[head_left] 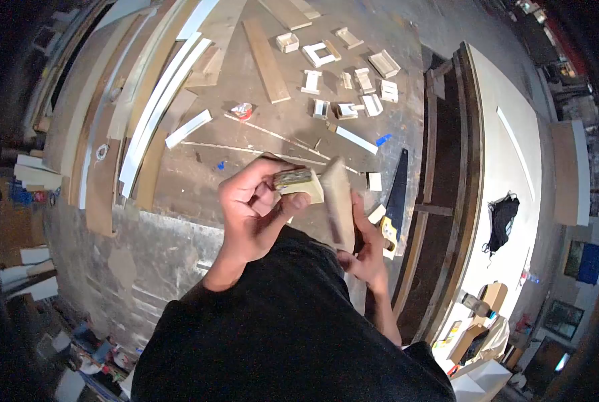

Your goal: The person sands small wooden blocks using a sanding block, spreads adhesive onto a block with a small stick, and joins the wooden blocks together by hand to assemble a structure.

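Pinching a small wood block (pixel 304 185) between the thumb and curled fingers of the left hand (pixel 252 208), while gripping a flat board (pixel 337 204) by its outer side and lower end with the right hand (pixel 368 249). Holding both pieces up above the worktop (pixel 195 177), close before the body, probably for a clear look. Bringing them near each other, perhaps touching; hard to tell, given the board's blur. Having a saw (pixel 398 187) near the right edge, presumably for easy reach, small wooden pieces (pixel 364 80) toward the far right corner, and long boards (pixel 148 134) along the left edge, seemingly freeing the middle.
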Demonstrator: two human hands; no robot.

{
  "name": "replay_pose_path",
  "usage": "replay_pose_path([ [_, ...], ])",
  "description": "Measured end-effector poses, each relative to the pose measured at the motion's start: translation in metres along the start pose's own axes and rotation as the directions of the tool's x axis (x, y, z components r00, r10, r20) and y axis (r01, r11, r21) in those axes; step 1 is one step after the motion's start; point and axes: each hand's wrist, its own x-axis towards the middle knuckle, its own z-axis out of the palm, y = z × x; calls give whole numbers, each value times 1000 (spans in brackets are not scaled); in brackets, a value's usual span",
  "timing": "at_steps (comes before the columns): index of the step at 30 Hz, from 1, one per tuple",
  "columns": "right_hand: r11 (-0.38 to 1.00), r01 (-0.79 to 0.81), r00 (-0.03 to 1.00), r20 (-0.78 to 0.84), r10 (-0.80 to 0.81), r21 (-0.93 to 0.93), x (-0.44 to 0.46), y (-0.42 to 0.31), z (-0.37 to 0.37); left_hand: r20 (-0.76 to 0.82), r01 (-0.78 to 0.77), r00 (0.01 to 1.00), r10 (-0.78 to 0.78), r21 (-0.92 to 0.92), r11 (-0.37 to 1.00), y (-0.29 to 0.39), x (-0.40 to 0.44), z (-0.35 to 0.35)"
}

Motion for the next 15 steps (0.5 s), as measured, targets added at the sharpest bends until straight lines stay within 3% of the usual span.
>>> replay_pose_path([
  [1,985,-172,985,28,173,-30,-3,8,-2,-34,-58,998,60,50,997,4,0,0],
  [2,979,-178,980,68,185,-101,-5,16,-5,-32,-63,997,70,186,981,8,1,-1],
  [6,982,-136,988,-61,145,129,-12,9,-8,16,-150,988,154,350,925,12,6,-3],
  [10,1000,-6,966,-257,13,29,0,1,-15,-23,-137,989,144,195,971,9,8,6],
  [14,997,50,957,-287,-33,55,3,-19,-18,18,-132,991,132,263,956,5,2,-2],
  [15,997,50,957,-289,-32,55,0,-22,-17,71,-140,990,122,369,919,7,3,-7],
])
